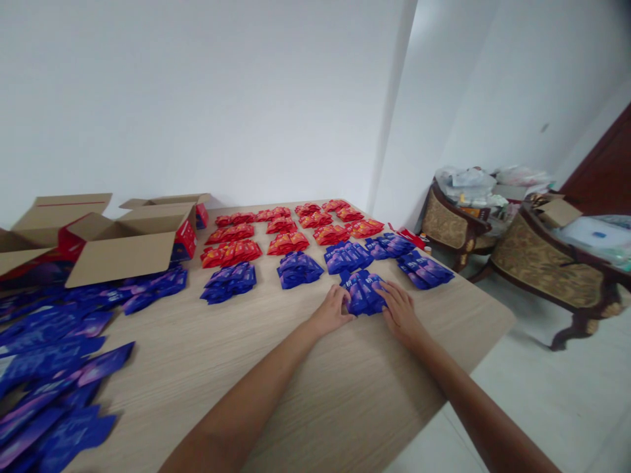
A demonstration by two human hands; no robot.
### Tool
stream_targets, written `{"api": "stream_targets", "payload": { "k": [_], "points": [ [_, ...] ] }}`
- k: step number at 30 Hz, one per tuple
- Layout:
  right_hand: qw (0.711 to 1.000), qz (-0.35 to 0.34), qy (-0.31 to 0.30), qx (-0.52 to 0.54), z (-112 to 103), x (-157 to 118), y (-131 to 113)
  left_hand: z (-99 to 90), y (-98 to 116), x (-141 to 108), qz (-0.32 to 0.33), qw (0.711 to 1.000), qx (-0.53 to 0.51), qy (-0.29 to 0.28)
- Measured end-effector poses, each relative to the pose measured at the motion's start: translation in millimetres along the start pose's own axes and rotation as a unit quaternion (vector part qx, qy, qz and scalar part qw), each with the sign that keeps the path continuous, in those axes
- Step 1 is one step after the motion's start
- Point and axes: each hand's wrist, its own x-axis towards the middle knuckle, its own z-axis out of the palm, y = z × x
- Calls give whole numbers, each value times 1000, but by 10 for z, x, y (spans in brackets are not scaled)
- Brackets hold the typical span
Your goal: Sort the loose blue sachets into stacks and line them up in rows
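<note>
Toward the right end of the pale surface (236, 368), you're steadying a blue packet pile (363, 292) between both hands. Your left hand (331, 311) is curling at the pile's left edge, thumb and fingers fairly narrow; your right hand (401, 309) is resting its fingers along the right edge. Blur is hiding the fingertips, so can't tell whether either is actually pinching a packet.

Done so far: red piles (233, 253) are lying grouped in rows toward the back. Five other blue piles (300, 269) are sitting in front of those, also grouped; your pile is lying just in front of one and seems nearly squared up. Left over: loose blue packets (54, 368) are spreading ungrouped across the left side, in front of open cardboard boxes (131, 259).
</note>
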Motion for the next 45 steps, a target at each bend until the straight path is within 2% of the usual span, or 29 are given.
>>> {"api": "stream_targets", "payload": {
  "k": [5, 9, 17, 24, 36, 45],
  "points": [
    [998, -56, -18, 29, 3, -9, 113, 53, -5, 22, 30, 999, -1, 12],
    [994, -92, -33, 39, 16, 33, 233, 108, 33, 44, 7, 999, 20, 25],
    [995, -77, -39, 42, 32, 88, 270, 207, 146, 21, -44, 996, -3, 83],
    [995, -90, -40, 28, 63, 87, 214, 244, 274, -31, -95, 990, -16, 102],
    [993, -115, -11, -33, -8, 100, 90, 324, 333, 34, -116, 987, -18, 112],
    [994, -105, 13, -40, -4, 83, 94, 236, 412, -35, -116, 987, 3, 111]
  ]
}}
